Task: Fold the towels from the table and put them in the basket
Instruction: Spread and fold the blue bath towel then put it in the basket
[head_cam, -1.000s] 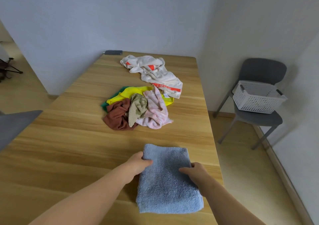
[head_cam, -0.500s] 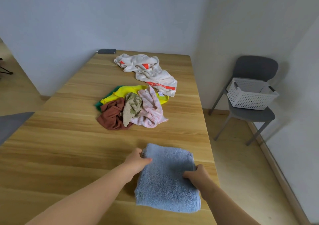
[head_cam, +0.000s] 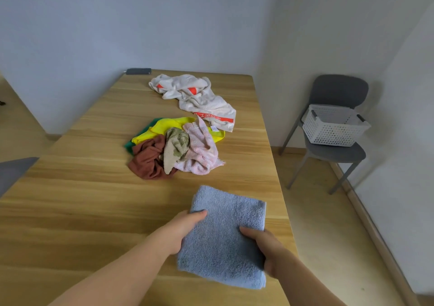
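The folded blue towel (head_cam: 225,242) sat at the near right edge of the desk (head_cam: 82,212); whether it lay flat or was just lifted, I could not tell. The left grip (head_cam: 182,231) clamped its left side, thumb on top; the right grip (head_cam: 267,247) clamped its right side likewise. Beyond, mid-desk, was a pile (head_cam: 176,150) of 5 crumpled towels: brown, olive, pink, yellow, green. A white towel (head_cam: 202,99) with orange marks sprawled farther back. Well apart to the right, a white basket (head_cam: 333,129) stood on a grey chair (head_cam: 340,92).
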Available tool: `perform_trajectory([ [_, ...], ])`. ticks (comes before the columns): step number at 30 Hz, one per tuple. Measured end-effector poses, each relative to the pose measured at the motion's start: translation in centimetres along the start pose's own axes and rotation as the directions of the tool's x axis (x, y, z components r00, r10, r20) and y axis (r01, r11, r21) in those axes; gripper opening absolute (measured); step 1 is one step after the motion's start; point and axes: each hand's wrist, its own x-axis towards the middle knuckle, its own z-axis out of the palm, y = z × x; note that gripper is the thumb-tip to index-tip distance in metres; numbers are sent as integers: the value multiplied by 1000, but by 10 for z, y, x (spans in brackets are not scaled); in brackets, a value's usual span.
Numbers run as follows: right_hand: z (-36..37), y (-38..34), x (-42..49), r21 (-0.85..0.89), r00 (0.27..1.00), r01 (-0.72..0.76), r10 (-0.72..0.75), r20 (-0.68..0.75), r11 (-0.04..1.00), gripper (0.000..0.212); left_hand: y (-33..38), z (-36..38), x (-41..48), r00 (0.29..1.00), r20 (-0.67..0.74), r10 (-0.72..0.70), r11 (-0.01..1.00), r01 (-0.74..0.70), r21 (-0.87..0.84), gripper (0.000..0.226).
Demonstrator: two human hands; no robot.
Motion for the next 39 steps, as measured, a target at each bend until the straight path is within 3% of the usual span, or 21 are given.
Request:
perform_trajectory([
  [6,-2,-44,-16,-54,961,241,-246,-124,969,14,52,13,8,982,4,188,979,-188,78,36],
  [13,-51,-78,-35,-64,904,354,-359,-233,933,6,87,72,11,959,75,274,960,-278,38,27],
  [19,-145,-90,-39,46,918,329,-308,-248,943,10,103,163,17,948,218,233,964,-255,78,41],
  [21,-191,-99,-39,84,938,306,-285,-199,948,20,108,207,24,945,226,237,962,-260,80,40],
  [23,-240,-106,-42,84,942,316,-301,-150,945,18,112,256,29,947,210,242,963,-260,64,38],
  [29,-369,-121,-42,27,931,343,-336,-141,939,21,119,388,37,961,195,196,975,-211,62,21],
  [33,-415,-144,-27,30,952,294,-290,-97,955,21,137,437,51,970,157,184,978,-197,70,29],
  [39,-453,-201,24,-7,951,259,-256,-175,966,15,186,476,106,978,138,159,986,-165,35,33],
])
